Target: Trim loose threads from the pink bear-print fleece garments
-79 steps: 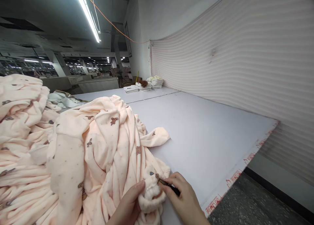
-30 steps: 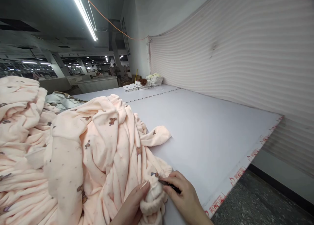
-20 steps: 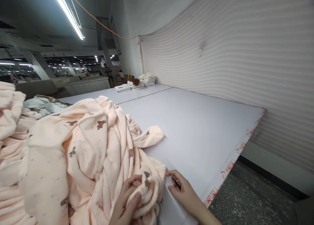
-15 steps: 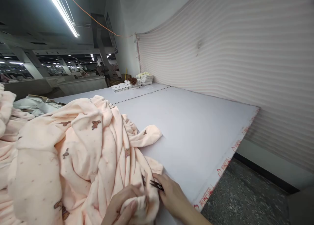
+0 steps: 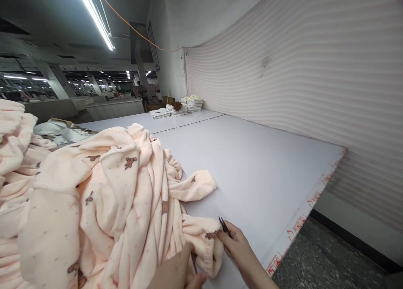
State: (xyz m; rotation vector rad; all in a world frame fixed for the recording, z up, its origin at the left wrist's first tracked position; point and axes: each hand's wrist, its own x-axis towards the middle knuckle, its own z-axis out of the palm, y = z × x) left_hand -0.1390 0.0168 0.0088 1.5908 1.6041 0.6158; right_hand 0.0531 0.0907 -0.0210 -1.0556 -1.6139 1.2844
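A heap of pale peach fleece garments [image 5: 126, 205] printed with brown animal figures fills the left and middle of the view. Its gathered cuff [image 5: 209, 257] lies at the near right of the heap. My right hand [image 5: 237, 245] is closed around small dark thread snips [image 5: 225, 227], blades pointing up and left, and its thumb and finger touch the cloth just above the cuff. Just left of the cuff is my left hand [image 5: 176, 268], slightly blurred, thumb and forefinger apart with nothing visible between them; its other fingers are hidden.
Under the cloth is a pale grey table [image 5: 252, 167], its right edge marked with red print. Folded stacks [image 5: 192, 104] lie at the far end, and white scraps [image 5: 63, 131] behind the heap. A striped sheet [image 5: 283, 79] hangs along the right wall.
My left hand has let go of the cuff and shifted right. My right hand has moved right with the snips, now touching the sleeve. The view has shifted slightly.
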